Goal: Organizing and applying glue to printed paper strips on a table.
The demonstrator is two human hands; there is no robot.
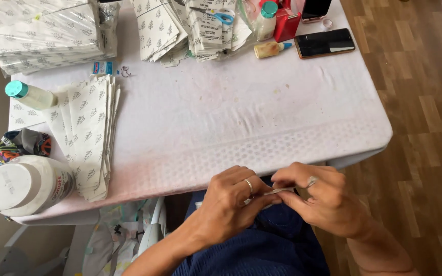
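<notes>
My left hand (233, 198) and my right hand (319, 197) meet just below the table's near edge, over my blue-clad lap. Together they pinch a small flat white paper piece (278, 191) between fingers and thumbs. Each hand wears a ring. Most of the paper piece is hidden by my fingers. On the table to the left lies a fanned pile of flat leaf-printed paper pieces (88, 133).
The table has a white cloth (241, 112). A large white jar (24, 184) and a teal-capped bottle (29, 94) sit at left. Stacks of printed paper (47, 30), scissors (221, 16), a glue bottle (272, 48), a red box (286, 24) and a phone (325, 43) lie at the back.
</notes>
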